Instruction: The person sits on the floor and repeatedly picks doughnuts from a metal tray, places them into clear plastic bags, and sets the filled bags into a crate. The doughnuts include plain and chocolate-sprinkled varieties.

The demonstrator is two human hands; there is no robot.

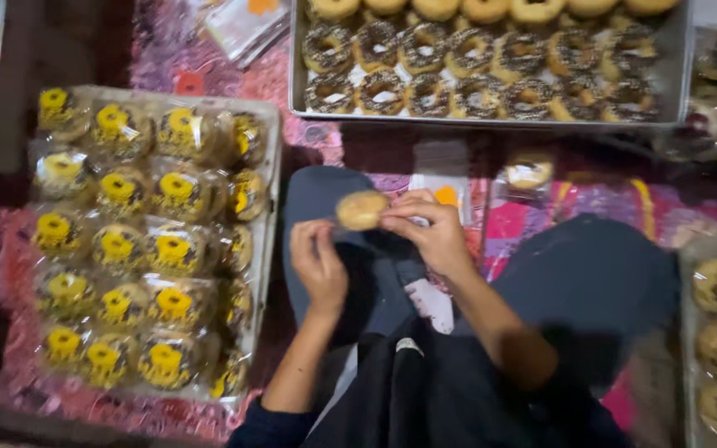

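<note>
Head view, ordered near to far, directions by clock face from the frame centre. At 6 o'clock, the seated person's dark clothing [425, 390] and blue-grey trousers [591, 282] fill the lower frame; both forearms rise from here toward the centre. Just left of centre, the left hand [319, 264] is held palm-inward with its fingers curled, the grip partly closed on what appears to be a clear wrapper edge, though blur prevents certainty. At centre, the right hand [429, 232] pinches with fingertips drawn together; its grip is closed on the edge of a plain round doughnut [362, 210], which sits between the two hands, above the knee. At 9 o'clock, a tray [269, 166] carries rows of wrapped doughnuts with yellow labels [139, 249], packed touching one another. At 4 o'clock, a second tray [687, 332] holds similar wrapped doughnuts, blurred. At 1 o'clock, one wrapped doughnut [528, 173] lies alone on the pink patterned cloth [533, 220]. At 12 o'clock, farthest, a metal tray [296, 83] holds chocolate-sprinkled ring doughnuts [475, 70] in rows, with plain ones along its far edge.
</note>
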